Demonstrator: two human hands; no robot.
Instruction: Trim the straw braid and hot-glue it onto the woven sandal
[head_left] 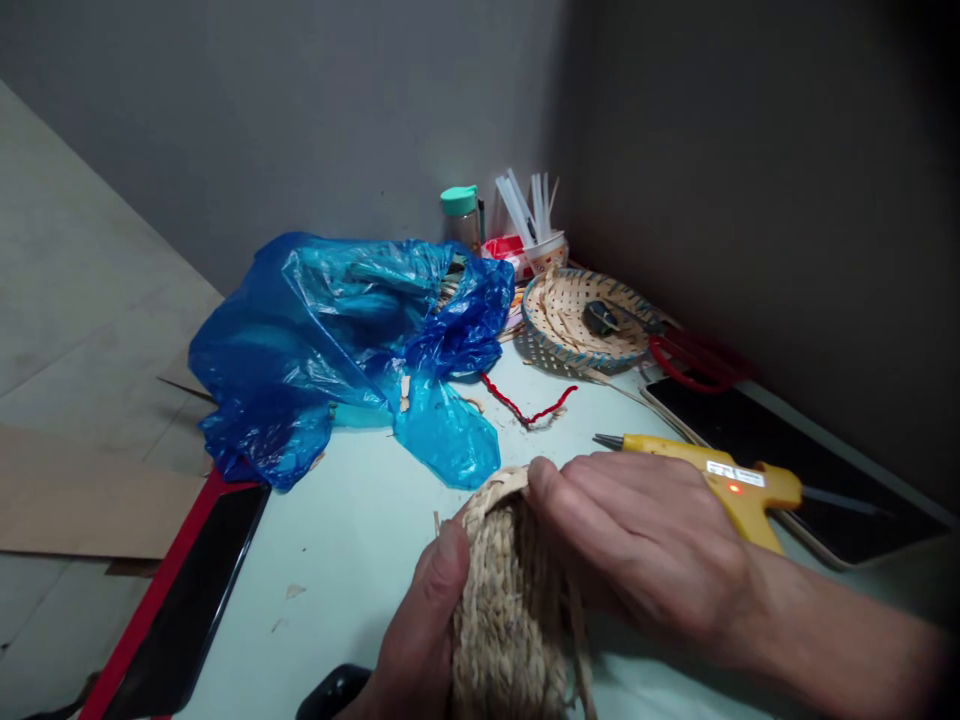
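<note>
A small basket woven of pale straw rope [504,610] stands on its side at the near edge of the pale table [352,540]. My left hand [420,630] grips its left side, thumb pressed on the rim. My right hand [637,540] lies over the top right of the basket, fingers curled onto the rim and pressing it. A yellow glue gun [720,480] with a lit red lamp lies on the table just behind my right hand, nozzle pointing left. Neither hand holds it.
A crumpled blue plastic bag [337,340] fills the table's back left. Behind it stand a green-capped bottle [460,215] and a cup of white sticks [544,245]. A flat woven tray [581,320], red scissors [694,360], a red cord [525,408] and a dark tablet [787,450] lie at right.
</note>
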